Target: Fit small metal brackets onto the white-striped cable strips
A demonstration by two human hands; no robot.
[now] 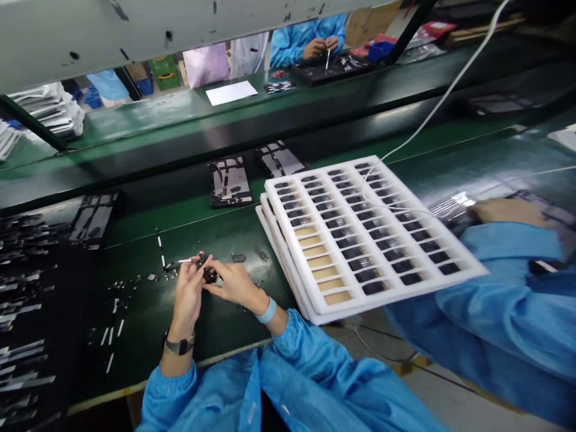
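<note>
Over the green bench, my left hand (188, 291) and my right hand (234, 282) meet, fingertips closed around a small black electronic part (209, 275). Its exact kind is too small to make out. A thin white strip (185, 260) sticks out to the left by my left fingers. On the bench beside my left hand lie several small parts and white-and-black strips (160, 245). A flat dark piece (238, 258) rests just beyond my right hand. To the right is a stacked white foam tray (321, 300) with rows of black parts in its slots; several slots of the left column show bare tan bottoms.
A black tray (63, 336) of strip-like parts fills the left side. Dark device frames (230, 182) lie at the back. A white cable (443, 99) hangs across the foam tray. A co-worker's blue sleeve (508, 258) is close on the right; another person's hands (320, 47) work across the bench.
</note>
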